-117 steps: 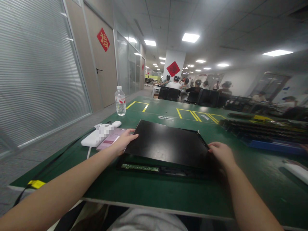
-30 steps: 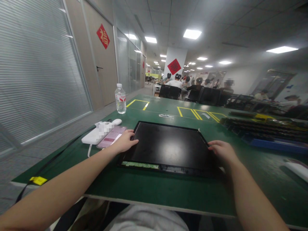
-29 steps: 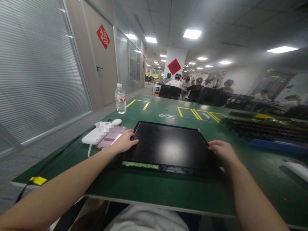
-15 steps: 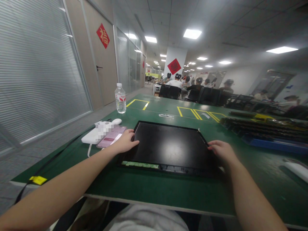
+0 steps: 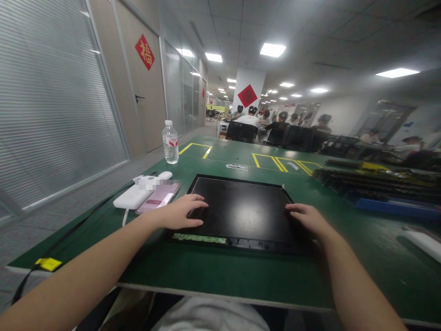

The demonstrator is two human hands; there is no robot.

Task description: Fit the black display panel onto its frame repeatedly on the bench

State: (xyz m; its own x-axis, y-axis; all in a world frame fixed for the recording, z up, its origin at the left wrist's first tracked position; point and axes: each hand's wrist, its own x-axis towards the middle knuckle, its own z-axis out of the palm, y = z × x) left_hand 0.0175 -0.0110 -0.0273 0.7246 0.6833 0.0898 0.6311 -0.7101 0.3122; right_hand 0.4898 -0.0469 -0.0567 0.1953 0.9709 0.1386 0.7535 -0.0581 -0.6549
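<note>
A black flat display panel [image 5: 237, 207] lies on the green table, its dark screen facing up with a bright reflection in the middle. Along its near edge runs a narrow green circuit board [image 5: 200, 238]. My left hand [image 5: 182, 211] rests over the panel's left edge with fingers spread onto the screen. At the opposite side, my right hand [image 5: 308, 219] lies over the right edge, its fingers stretched toward the screen and its lower part partly hidden. Neither hand is wrapped around anything.
Left of the panel are a pink-screened phone [image 5: 158, 197], a white power bank [image 5: 132, 195] with a cable, and a water bottle [image 5: 170, 142]. Several dark panels [image 5: 372, 184] are stacked at right near a blue tray [image 5: 396, 208]. A white object [image 5: 423, 243] lies at far right. People sit beyond.
My left hand has slid right and a little nearer, farther over the screen. My right hand's fingers have moved left from the panel's side onto its edge. The panel has stayed nearly in place.
</note>
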